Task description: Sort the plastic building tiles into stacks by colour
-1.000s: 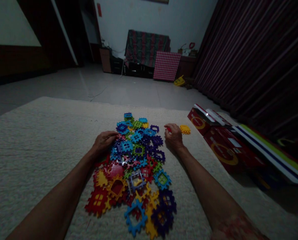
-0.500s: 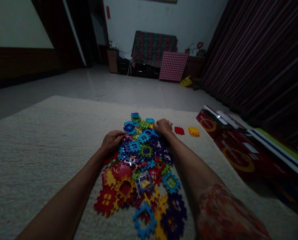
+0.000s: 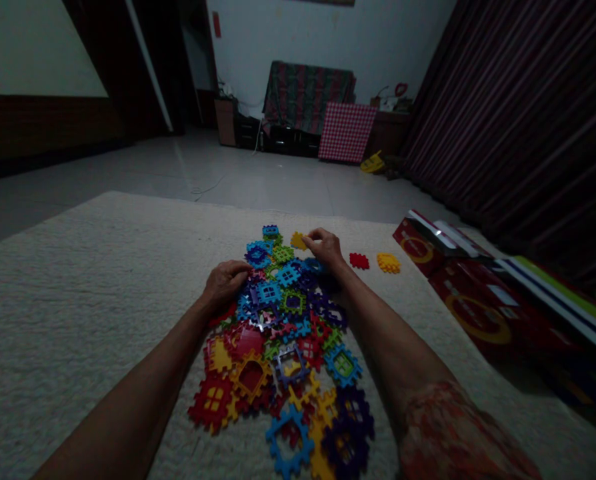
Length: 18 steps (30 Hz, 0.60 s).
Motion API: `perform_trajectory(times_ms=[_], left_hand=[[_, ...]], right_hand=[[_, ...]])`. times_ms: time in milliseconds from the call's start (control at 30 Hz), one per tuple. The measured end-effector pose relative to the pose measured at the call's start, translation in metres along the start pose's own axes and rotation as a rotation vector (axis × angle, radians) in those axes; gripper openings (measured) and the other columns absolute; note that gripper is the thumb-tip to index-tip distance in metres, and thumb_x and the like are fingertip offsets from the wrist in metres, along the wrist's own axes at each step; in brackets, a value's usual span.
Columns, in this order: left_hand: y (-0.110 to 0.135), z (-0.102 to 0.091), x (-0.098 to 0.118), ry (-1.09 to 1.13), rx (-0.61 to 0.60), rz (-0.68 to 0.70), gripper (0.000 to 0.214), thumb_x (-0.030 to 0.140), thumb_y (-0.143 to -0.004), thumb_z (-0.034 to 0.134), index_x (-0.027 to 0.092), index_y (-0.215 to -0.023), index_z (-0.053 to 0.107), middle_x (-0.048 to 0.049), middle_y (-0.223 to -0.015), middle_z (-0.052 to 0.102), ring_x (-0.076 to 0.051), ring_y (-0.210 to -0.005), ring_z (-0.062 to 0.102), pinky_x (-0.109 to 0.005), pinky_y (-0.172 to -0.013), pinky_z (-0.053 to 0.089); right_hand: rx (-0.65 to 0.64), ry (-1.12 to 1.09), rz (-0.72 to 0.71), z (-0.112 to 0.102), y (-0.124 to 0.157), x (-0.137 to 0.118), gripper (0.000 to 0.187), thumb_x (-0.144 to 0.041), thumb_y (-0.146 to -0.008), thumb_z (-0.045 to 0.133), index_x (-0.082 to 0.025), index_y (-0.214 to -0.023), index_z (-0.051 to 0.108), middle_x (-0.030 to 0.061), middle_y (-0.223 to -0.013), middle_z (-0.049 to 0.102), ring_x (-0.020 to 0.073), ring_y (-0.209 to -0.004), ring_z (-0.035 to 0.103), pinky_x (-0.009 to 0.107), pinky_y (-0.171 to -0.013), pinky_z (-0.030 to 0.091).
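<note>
A spread pile of interlocking plastic building pieces (image 3: 269,292) in blue, purple, green, red and yellow lies before me, many square with toothed edges and some with window openings. At the pile's far right edge my right hand (image 3: 325,247) pinches a yellow toothed square piece (image 3: 299,241) between thumb and fingers. My left hand (image 3: 225,283) rests on the left edge of the pile, fingers stretched toward the pieces and touching them; its fingertips are partly hidden. Right of my right hand lie a red square piece (image 3: 359,261) and a small stack of yellow pieces (image 3: 389,263).
The pieces lie on a cream textured mat (image 3: 103,287). Red boxes (image 3: 498,313) stand along the right side. Beyond the mat is a tiled floor (image 3: 288,183), with a cloth-draped cabinet (image 3: 303,97) at the wall and a dark curtain (image 3: 518,120) to the right.
My right hand has shifted slightly left and now holds a yellow piece above the pile's far edge. A light blue piece there has moved nearer, beneath the hand. My left hand stays put.
</note>
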<state>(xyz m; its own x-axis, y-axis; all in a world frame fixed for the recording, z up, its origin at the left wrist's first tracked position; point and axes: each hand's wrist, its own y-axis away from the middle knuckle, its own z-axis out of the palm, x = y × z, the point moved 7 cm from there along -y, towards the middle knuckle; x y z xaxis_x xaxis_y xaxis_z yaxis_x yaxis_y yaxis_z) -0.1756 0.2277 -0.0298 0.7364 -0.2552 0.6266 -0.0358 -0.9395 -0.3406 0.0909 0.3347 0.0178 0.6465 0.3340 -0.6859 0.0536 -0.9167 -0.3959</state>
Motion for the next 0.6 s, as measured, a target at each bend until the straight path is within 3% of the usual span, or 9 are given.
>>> perform_trajectory(times_ms=[167,300,433,600], left_hand=[[0.000,0.001,0.000,-0.010,-0.014,-0.003,0.035,0.036,-0.079,0.049,0.023,-0.093,0.078,-0.0059,-0.104,0.076,-0.024,-0.102,0.067,-0.039,-0.099,0.050],[0.000,0.002,0.001,0.007,-0.015,0.015,0.035,0.035,-0.078,0.048,0.022,-0.092,0.078,-0.0066,-0.102,0.076,-0.024,-0.100,0.068,-0.038,-0.098,0.050],[0.001,0.000,0.003,-0.001,-0.006,0.016,0.035,0.037,-0.078,0.048,0.022,-0.090,0.078,-0.0070,-0.102,0.076,-0.025,-0.100,0.067,-0.038,-0.098,0.050],[0.004,-0.001,0.007,0.004,-0.020,0.014,0.037,0.039,-0.080,0.047,0.022,-0.093,0.077,-0.0070,-0.105,0.076,-0.025,-0.103,0.067,-0.037,-0.099,0.050]], right_hand=[[0.175,-0.324,-0.041,-0.044,0.018,0.010,0.027,-0.047,-0.076,0.065,-0.021,-0.078,0.059,0.0011,-0.076,0.065,0.0158,-0.070,0.061,0.030,-0.071,0.052],[0.052,-0.407,0.032,-0.074,0.047,0.040,0.033,-0.052,-0.072,0.068,-0.020,-0.078,0.060,-0.0001,-0.070,0.063,0.0154,-0.063,0.059,0.030,-0.062,0.051],[-0.015,-0.313,0.068,-0.091,0.073,0.070,0.030,-0.049,-0.074,0.067,-0.020,-0.076,0.060,-0.0005,-0.066,0.061,0.0154,-0.059,0.057,0.029,-0.057,0.049],[0.066,0.039,-0.160,-0.100,0.090,0.073,0.015,-0.035,-0.079,0.060,-0.021,-0.077,0.059,0.0013,-0.071,0.062,0.0157,-0.062,0.056,0.029,-0.061,0.047]])
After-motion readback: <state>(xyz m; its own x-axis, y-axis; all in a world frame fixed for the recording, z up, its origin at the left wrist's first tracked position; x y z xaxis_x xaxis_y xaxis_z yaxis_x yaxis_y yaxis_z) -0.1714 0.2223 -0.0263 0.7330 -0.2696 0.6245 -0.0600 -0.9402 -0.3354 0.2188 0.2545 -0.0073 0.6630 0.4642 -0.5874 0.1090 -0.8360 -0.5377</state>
